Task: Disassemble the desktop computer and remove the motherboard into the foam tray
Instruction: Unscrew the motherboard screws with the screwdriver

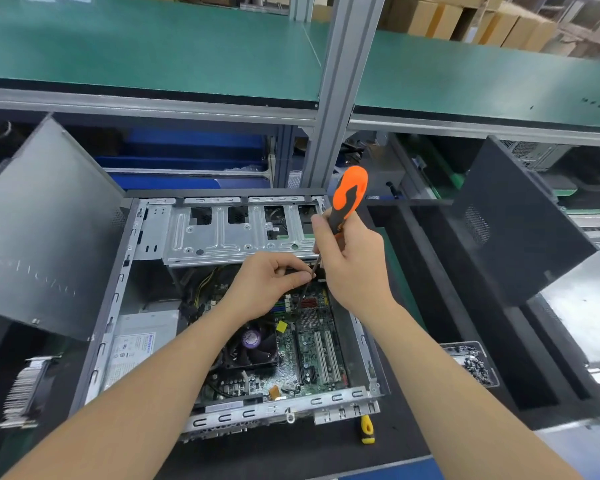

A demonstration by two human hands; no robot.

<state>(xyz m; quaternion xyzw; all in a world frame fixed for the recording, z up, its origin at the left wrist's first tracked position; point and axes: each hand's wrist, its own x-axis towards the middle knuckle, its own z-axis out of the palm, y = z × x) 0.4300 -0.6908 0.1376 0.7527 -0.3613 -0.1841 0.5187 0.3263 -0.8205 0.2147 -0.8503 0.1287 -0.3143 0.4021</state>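
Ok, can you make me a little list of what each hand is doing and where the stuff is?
right hand: grips the orange-and-black plastic screwdriver by its handle
left hand: pinches the screwdriver's thin metal shaft
screwdriver tip: points down at the green motherboard
motherboard: inside the open grey metal computer case
in front of case: small yellow-handled tool

On my feed: open computer case [96,358] lies flat on black mat [291,452], motherboard [307,344] inside, fan [252,344] at its centre, power supply [142,341] to left. Right hand [354,268] grips orange-black screwdriver [349,199] by handle, shaft slanting down toward board's far edge under drive cage [222,233]. Left hand [271,282] pinches shaft low down. Yellow-handled tool [367,429] lies beside case's near edge
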